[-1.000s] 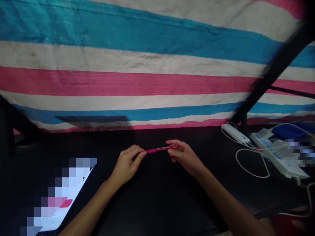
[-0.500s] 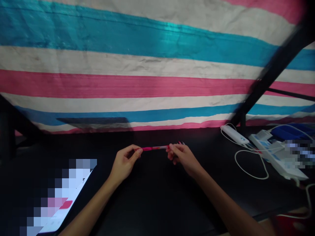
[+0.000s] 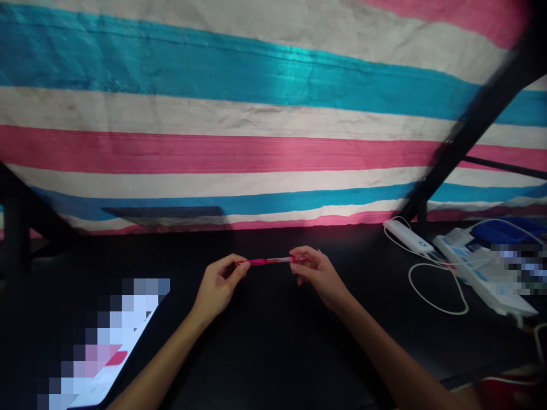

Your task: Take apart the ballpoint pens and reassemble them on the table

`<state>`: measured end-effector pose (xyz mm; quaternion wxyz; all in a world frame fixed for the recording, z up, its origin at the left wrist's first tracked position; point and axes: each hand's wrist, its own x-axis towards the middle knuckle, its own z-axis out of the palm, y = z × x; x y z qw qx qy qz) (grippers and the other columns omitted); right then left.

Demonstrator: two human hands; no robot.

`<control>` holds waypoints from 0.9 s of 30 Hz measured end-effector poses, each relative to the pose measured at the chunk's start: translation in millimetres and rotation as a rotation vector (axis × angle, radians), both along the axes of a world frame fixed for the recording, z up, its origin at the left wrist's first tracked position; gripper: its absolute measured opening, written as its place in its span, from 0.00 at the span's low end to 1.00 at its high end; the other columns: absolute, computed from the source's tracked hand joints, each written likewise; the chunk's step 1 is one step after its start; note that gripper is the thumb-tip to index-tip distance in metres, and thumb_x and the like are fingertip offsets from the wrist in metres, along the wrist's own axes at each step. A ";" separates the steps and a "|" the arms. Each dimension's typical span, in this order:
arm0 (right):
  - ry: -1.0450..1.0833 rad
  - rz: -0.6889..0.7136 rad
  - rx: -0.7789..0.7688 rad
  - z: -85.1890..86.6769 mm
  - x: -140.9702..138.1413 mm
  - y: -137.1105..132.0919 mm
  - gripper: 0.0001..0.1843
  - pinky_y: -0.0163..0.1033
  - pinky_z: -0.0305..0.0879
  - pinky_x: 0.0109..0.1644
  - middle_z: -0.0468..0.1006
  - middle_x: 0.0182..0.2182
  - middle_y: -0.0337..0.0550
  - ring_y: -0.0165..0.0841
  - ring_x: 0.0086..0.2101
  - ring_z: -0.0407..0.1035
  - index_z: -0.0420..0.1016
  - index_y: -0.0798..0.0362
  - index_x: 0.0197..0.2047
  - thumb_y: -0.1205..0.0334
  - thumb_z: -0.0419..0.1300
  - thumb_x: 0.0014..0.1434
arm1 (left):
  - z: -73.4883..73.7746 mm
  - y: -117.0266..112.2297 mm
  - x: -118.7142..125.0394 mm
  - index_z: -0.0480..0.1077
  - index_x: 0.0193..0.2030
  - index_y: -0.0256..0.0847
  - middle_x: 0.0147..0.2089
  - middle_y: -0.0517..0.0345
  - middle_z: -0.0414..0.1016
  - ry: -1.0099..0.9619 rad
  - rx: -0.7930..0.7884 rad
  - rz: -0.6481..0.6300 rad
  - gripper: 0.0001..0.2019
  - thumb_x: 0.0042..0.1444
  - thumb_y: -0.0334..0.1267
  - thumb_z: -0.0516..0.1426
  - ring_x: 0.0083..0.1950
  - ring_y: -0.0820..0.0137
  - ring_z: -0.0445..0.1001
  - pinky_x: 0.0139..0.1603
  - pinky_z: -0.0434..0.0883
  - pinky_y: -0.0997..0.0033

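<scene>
A slim pen [image 3: 276,260] with pink-red ends and a clear middle is held level just above the black desk. My left hand [image 3: 217,285] pinches its left end between thumb and forefinger. At the other end, my right hand [image 3: 321,279] has its fingers around the pink tip, with thumb below and forefinger above; part of that tip shows between them. Something small and thin pokes out behind the right hand, mostly hidden, and I cannot make out what it is.
A lit screen [image 3: 115,359], partly pixelated, lies at the left. On the right are a white power bank [image 3: 408,236], a white power strip [image 3: 478,273] with looping cables and a blue item [image 3: 504,229]. Striped sheeting [image 3: 256,154] hangs behind the black desk [image 3: 273,353].
My right thumb and forefinger have spread a little at the pen's right end, so more of the tip shows. The left hand keeps its pinch. The view has shifted slightly.
</scene>
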<state>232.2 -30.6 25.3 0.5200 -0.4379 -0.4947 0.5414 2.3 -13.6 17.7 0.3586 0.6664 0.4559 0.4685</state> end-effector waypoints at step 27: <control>0.003 -0.005 0.094 -8.3 6.8 4.7 0.07 0.34 0.56 0.28 0.70 0.25 0.35 0.26 0.23 0.64 0.74 0.51 0.33 0.67 0.65 0.49 | -2.4 1.4 -1.0 0.69 0.28 0.39 0.25 0.63 0.65 -0.015 -0.034 -0.026 0.13 0.57 0.45 0.56 0.29 0.73 0.63 0.31 0.59 0.74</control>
